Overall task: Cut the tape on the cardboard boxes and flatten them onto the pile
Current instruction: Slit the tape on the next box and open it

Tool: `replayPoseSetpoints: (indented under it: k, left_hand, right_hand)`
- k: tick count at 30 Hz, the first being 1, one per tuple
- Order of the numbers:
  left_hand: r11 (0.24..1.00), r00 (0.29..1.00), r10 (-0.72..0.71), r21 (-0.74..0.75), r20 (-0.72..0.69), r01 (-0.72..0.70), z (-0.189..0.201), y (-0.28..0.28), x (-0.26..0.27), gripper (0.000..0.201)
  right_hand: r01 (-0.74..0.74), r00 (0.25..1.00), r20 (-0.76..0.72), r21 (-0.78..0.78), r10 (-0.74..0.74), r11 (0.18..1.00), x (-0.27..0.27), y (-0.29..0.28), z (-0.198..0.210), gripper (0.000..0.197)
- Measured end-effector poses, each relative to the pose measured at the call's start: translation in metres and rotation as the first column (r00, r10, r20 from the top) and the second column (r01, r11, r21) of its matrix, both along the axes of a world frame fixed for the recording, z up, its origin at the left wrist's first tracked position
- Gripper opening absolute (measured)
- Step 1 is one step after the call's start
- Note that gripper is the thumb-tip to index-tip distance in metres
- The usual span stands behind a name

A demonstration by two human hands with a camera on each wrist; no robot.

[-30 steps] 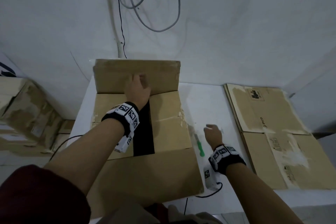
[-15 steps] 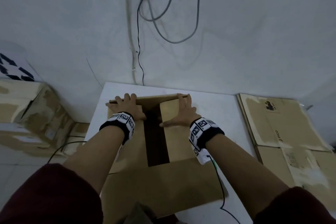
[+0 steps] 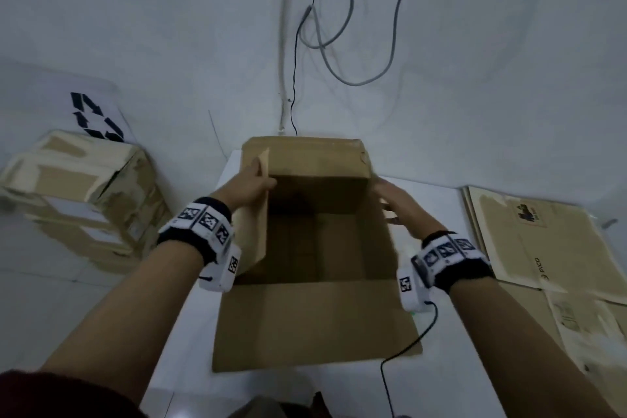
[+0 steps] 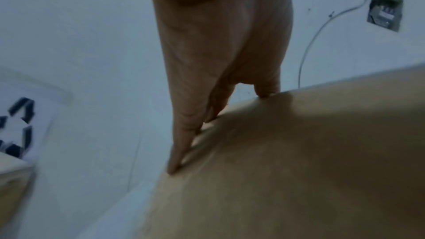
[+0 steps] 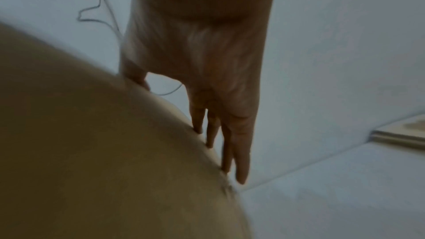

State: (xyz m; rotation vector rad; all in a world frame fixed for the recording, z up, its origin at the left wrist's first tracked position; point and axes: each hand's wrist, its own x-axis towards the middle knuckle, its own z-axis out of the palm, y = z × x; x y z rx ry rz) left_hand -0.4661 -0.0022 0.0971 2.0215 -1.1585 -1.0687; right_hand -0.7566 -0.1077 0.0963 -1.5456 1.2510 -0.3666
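An open brown cardboard box [image 3: 305, 316] stands on the white table [image 3: 437, 204], with its near flap lying flat toward me and its far flap raised. My left hand [image 3: 251, 185] holds the upright left flap [image 3: 252, 234] near its far end; the thumb lies on the inner face and the fingers are behind it. In the left wrist view the fingers [image 4: 184, 134] run straight down the cardboard [image 4: 299, 170]. My right hand [image 3: 397, 205] presses with spread, straight fingers [image 5: 239, 152] on the box's right side, where the right flap [image 5: 92, 134] is turned outward.
The pile of flattened cardboard [image 3: 543, 248] lies on the right. Taped, closed boxes [image 3: 84, 200] are stacked on the left beside a recycling sign [image 3: 95, 115]. Cables [image 3: 339, 44] hang on the wall behind. A green speck [image 3: 413, 314] shows under my right wrist.
My right hand left the green cutter and joined the left on the box. Both hands then spread the two side flaps apart, and the box interior now shows.
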Motion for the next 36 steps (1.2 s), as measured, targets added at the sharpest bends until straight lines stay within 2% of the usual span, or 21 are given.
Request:
replayPoseSetpoints:
  k: [1,3,4,5,7,9,11,12,15,17,18,21,23,26,28,30,31,32,34,35,36]
  left_hand:
    - [0.998,0.997,0.036,-0.055,-0.07,-0.04,0.009,0.011,0.007,0.066]
    - [0.982,0.99,0.116,-0.139,-0.079,-0.126,0.023,0.035,0.018,0.046]
    - [0.974,0.989,0.149,-0.174,0.005,-0.146,0.027,0.047,0.022,0.038]
    - [0.97,0.976,0.171,-0.198,0.132,-0.143,0.028,0.057,0.027,0.034]
    - [0.981,0.894,0.174,-0.152,0.414,-0.121,0.021,0.075,0.039,0.042]
    - [0.989,0.774,0.112,0.003,0.623,-0.146,0.008,0.092,0.043,0.064]
    - [0.974,0.706,0.022,0.144,0.707,-0.175,-0.01,0.109,0.03,0.069]
    - [0.966,0.723,0.033,0.164,0.69,-0.2,-0.02,0.116,0.021,0.063]
    - [0.961,0.821,0.123,0.141,0.557,-0.239,-0.044,0.131,-0.011,0.06]
    - [0.961,0.857,0.132,0.147,0.498,-0.233,-0.062,0.136,-0.026,0.077]
    - [0.962,0.901,0.151,0.149,0.406,-0.228,-0.07,0.137,-0.031,0.08]
    - [0.971,0.983,0.165,0.164,0.08,-0.176,-0.098,0.138,-0.027,0.069]
    - [0.97,0.977,0.209,0.133,-0.039,-0.202,-0.108,0.138,-0.021,0.065]
    - [0.971,0.972,0.22,0.118,-0.087,-0.209,-0.143,0.127,-0.005,0.059]
    - [0.975,0.975,0.193,0.13,-0.111,-0.179,-0.144,0.128,-0.003,0.06]
    - [0.976,0.971,0.196,0.126,-0.139,-0.179,-0.147,0.127,0.0,0.062]
    - [0.981,0.973,0.174,0.116,-0.152,-0.157,-0.122,0.133,-0.008,0.064]
    - [0.978,0.971,0.185,0.12,-0.149,-0.168,-0.105,0.138,-0.013,0.065]
    - [0.972,0.964,0.229,0.085,-0.133,-0.22,-0.09,0.141,-0.014,0.063]
    - [0.96,0.946,0.278,0.019,-0.167,-0.279,-0.097,0.137,-0.006,0.059]
    - [0.938,0.934,0.342,-0.019,-0.106,-0.346,-0.093,0.139,0.0,0.054]
  right_hand:
    - [0.06,0.997,0.045,0.0,-0.06,0.998,-0.018,0.001,0.006,0.044]
    - [0.152,0.985,0.085,-0.054,-0.147,0.987,-0.056,0.003,0.013,0.027]
    - [0.161,0.985,0.071,-0.088,-0.155,0.983,-0.074,0.003,0.013,0.03]
    - [0.147,0.989,0.023,-0.121,-0.145,0.982,-0.092,0.003,0.01,0.045]
    - [0.114,0.983,-0.119,-0.185,-0.137,0.976,-0.119,0.006,-0.003,0.071]
    - [0.082,0.947,-0.281,-0.262,-0.157,0.962,-0.13,0.016,-0.022,0.077]
    - [0.013,0.865,-0.46,-0.378,-0.2,0.926,-0.124,0.033,-0.043,0.071]
    - [-0.016,0.848,-0.485,-0.424,-0.212,0.906,-0.116,0.044,-0.052,0.065]
    - [-0.074,0.928,-0.356,-0.461,-0.108,0.885,-0.083,0.088,-0.064,0.051]
    - [-0.115,0.914,-0.403,-0.337,-0.033,0.934,-0.065,0.115,-0.071,0.07]
    - [-0.123,0.903,-0.43,-0.251,0.003,0.96,-0.061,0.123,-0.076,0.082]
    - [-0.136,0.913,-0.399,-0.102,0.085,0.985,-0.059,0.131,-0.076,0.088]
    - [-0.214,0.878,-0.45,-0.069,0.161,0.974,-0.059,0.127,-0.072,0.094]
    - [-0.228,0.822,-0.548,-0.068,0.155,0.971,-0.055,0.123,-0.067,0.116]
    - [-0.262,0.771,-0.627,-0.148,0.114,0.954,-0.05,0.127,-0.067,0.106]
    - [-0.424,0.684,-0.725,-0.299,0.086,0.855,-0.047,0.128,-0.069,0.087]
    - [-0.502,0.658,-0.746,-0.335,0.101,0.798,-0.046,0.126,-0.071,0.082]
    - [-0.546,0.652,-0.745,-0.332,0.141,0.769,-0.044,0.125,-0.07,0.083]
    - [-0.536,0.69,-0.689,-0.279,0.223,0.797,-0.041,0.121,-0.071,0.083]
    - [-0.534,0.704,-0.668,-0.274,0.241,0.8,-0.038,0.121,-0.069,0.076]
    - [-0.534,0.726,-0.648,-0.318,0.231,0.784,-0.034,0.12,-0.066,0.068]
